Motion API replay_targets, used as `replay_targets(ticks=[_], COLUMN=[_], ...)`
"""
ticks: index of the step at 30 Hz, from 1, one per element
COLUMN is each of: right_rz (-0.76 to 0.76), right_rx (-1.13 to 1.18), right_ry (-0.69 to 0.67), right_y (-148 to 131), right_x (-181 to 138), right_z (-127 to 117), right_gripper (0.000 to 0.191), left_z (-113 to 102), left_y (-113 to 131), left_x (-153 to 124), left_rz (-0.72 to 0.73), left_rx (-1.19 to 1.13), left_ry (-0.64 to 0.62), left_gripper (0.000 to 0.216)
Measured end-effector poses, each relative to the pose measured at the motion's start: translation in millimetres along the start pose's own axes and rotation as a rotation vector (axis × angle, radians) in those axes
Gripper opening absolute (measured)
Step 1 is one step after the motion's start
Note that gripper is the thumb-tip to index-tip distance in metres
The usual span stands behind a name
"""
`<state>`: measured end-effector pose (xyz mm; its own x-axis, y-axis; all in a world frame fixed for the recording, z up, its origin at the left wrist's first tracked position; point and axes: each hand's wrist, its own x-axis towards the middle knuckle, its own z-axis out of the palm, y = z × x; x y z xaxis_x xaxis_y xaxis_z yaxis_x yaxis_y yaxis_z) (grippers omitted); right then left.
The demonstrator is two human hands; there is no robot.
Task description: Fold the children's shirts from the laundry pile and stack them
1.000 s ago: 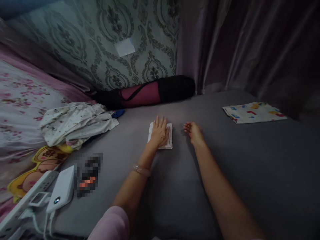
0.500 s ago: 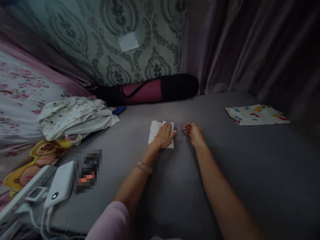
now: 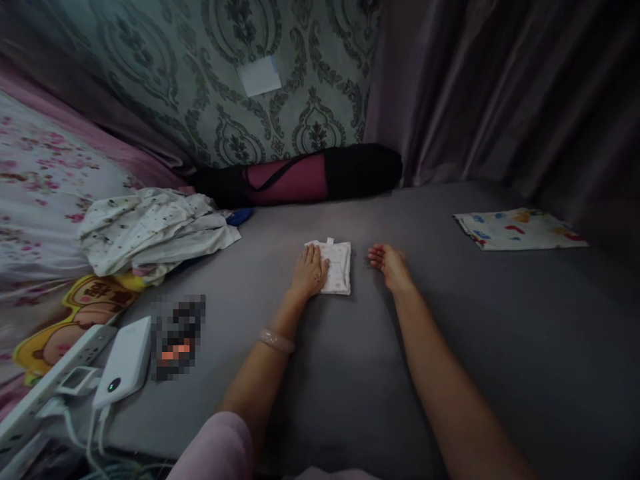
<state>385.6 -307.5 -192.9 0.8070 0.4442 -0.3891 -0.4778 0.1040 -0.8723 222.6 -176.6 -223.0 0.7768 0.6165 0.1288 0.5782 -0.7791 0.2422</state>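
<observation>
A small white folded cloth point(image 3: 339, 267) with a faint print and a tag at its top edge lies on the grey sheet point(image 3: 360, 373). My left hand point(image 3: 309, 272) rests flat on the cloth's left side, fingers stretched forward, and covers that part. To the right of the cloth and apart from it, my right hand point(image 3: 389, 265) stands on its edge on the sheet. Its fingers are loosely curved toward the cloth, with nothing seen in them.
A folded patterned cloth point(image 3: 520, 230) lies at the right. Behind is a black and magenta long bag point(image 3: 295, 180). On the left are crumpled clothes point(image 3: 150, 230), a yellow cartoon cushion point(image 3: 65, 333), a white power bank point(image 3: 123, 363), a power strip point(image 3: 45, 393) and a pixelated item point(image 3: 179, 337).
My left hand has slid left across the white cloth, from its middle to its left side, uncovering the right part. My right hand has hardly moved.
</observation>
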Motion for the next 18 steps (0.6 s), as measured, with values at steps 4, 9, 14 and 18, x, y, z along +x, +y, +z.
replay_targets(ticks=[4,9,14,18], right_rz=[-0.023,-0.058,-0.103,-0.145], right_rx=[-0.064,-0.144,-0.3,-0.466], right_ry=[-0.001,-0.02,-0.068,-0.094], right_y=[0,-1,5,16], right_x=[-1,-6,-9,-8], right_z=[1,3,7,13], right_gripper=[0.024,0.022,0.022,0.021], left_z=[7,5,2,0], left_y=[-9,-22,-34,-36], left_x=[6,5,-6,-9], left_rz=[0.006,-0.048,-0.241,-0.239], left_rx=[-0.127,-0.335,-0.262,-0.176], left_ry=[0.009,0.109,0.257,0.226], left_gripper=[0.062,0.057,0.039,0.035])
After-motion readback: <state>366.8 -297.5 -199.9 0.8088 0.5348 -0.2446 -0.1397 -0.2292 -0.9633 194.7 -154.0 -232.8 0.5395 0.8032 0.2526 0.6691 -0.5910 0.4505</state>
